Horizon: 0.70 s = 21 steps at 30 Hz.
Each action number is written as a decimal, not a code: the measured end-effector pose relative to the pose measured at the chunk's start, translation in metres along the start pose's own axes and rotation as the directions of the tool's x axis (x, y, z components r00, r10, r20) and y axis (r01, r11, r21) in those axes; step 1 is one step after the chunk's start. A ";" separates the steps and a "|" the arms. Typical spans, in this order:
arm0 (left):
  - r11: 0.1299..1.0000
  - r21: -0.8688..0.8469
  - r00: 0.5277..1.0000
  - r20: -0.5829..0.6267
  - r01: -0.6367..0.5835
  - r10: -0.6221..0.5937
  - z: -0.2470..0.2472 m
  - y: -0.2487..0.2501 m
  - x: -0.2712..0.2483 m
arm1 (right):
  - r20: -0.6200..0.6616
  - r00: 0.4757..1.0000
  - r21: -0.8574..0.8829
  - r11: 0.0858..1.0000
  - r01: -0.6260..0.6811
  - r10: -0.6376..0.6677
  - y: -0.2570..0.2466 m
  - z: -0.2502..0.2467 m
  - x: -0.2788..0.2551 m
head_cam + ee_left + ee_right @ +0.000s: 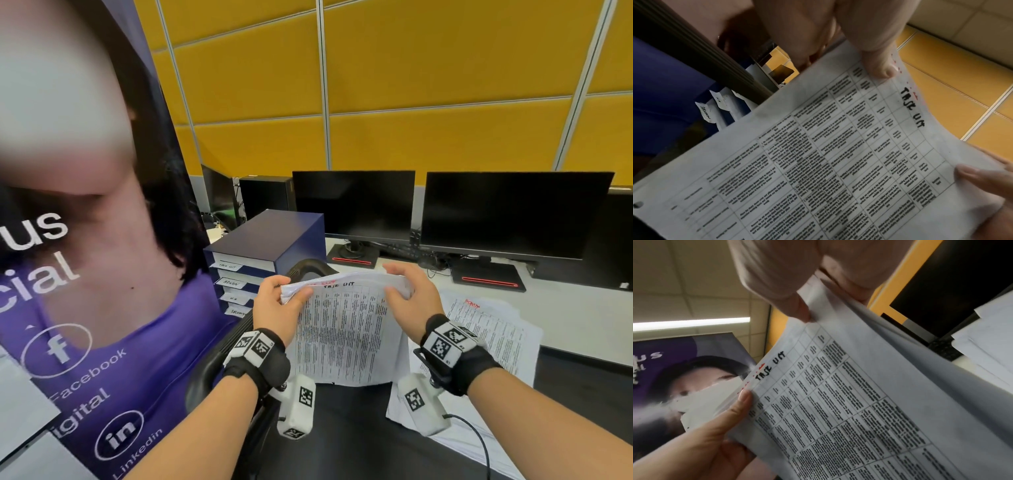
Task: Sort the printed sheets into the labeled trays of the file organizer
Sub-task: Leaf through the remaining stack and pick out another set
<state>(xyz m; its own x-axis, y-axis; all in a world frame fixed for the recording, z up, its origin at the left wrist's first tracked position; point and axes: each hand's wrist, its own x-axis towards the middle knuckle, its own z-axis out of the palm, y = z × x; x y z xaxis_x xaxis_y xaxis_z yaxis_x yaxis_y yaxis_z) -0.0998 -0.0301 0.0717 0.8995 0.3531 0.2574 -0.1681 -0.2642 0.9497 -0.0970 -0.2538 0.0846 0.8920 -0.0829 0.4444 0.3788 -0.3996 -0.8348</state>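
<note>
Printed sheets (339, 329) — pinched at their top corners by left hand (274, 308) and right hand (409, 301); peel off only the "TASK LIST" page — its tray (239, 262) lies beyond the left hand.

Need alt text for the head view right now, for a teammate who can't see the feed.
Both hands, left hand and right hand, grip the top corners of a stack of printed sheets whose front page is handwritten "Task List". To the left stands a dark blue file organizer with labeled trays; more loose sheets lie on the desk at right, before two dark monitors.
</note>
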 end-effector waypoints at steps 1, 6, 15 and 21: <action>1.000 0.010 1.000 0.005 -0.005 0.005 0.000 0.000 -0.001 | 0.009 0.999 0.055 0.997 -0.053 0.053 0.001 0.001 -0.002; 0.998 0.026 0.998 0.036 -0.051 0.050 0.006 0.006 -0.008 | 0.047 0.985 0.102 0.980 -0.168 0.164 0.004 0.006 -0.006; 0.996 -0.092 0.998 -0.058 -0.002 -0.004 0.011 -0.006 -0.009 | -0.003 0.983 0.157 0.971 -0.180 0.183 0.010 0.002 -0.008; 0.991 -0.112 0.997 -0.019 0.076 -0.079 0.004 -0.009 -0.013 | 0.069 0.975 0.179 0.959 -0.219 0.210 0.012 0.000 -0.012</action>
<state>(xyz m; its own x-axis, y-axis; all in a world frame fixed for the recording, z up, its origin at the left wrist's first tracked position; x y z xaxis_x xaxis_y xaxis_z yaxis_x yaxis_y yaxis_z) -0.1080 -0.0360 0.0586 0.9020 0.3902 0.1850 -0.1430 -0.1342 0.9806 -0.1037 -0.2574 0.0693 0.9663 -0.1020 0.2362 0.2124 -0.2017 -0.9561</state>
